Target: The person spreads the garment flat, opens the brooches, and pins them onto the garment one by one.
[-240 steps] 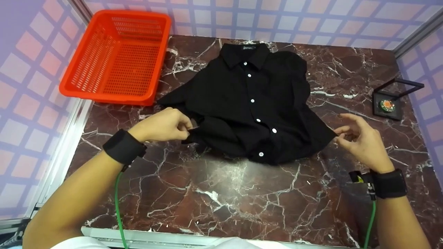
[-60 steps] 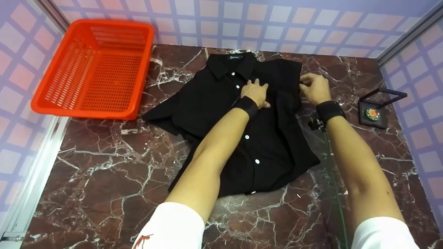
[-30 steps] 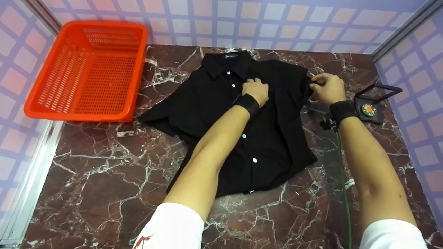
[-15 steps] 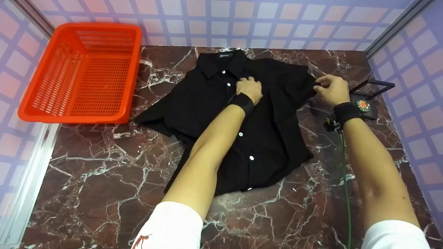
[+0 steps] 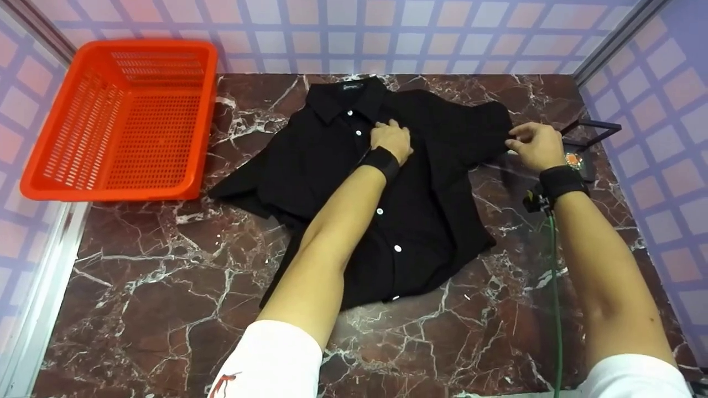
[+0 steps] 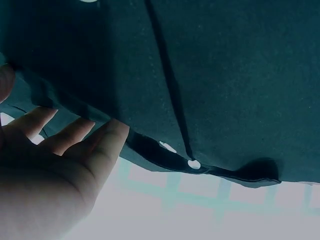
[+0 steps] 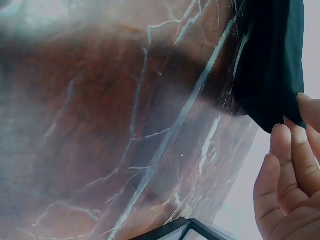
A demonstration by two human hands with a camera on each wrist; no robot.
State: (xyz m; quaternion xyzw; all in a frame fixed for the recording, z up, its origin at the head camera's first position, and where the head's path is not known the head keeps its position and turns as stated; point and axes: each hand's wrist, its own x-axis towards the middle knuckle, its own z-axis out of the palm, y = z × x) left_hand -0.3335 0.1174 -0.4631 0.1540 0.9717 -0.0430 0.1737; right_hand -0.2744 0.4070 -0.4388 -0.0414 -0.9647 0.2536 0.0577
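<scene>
A black button-up shirt (image 5: 416,213) with white buttons lies front up on the marble table, its collar toward the back wall. My left hand (image 5: 391,141) rests on the chest beside the button line; in the left wrist view, the left hand (image 6: 60,170) has its fingertips against the cloth. Between thumb and fingers, my right hand (image 5: 536,145) pinches the cuff edge of the sleeve (image 5: 478,130) on the right, which is stretched outward. Up close, the right hand (image 7: 292,170) holds the dark hem at its corner. The other sleeve (image 5: 240,185) points to the lower left.
A red plastic basket (image 5: 193,166) stands at the back left of the marble table (image 5: 149,309). Beyond the right wrist sits a small black frame stand (image 5: 594,131) with a green and orange disc (image 5: 573,160). A green cable (image 5: 555,287) trails from the right wrist.
Earlier both hands held the shirt's lower part. Since then the left hand has settled on the chest, and the right hand has drawn the right-side sleeve outward, unfolding it.
</scene>
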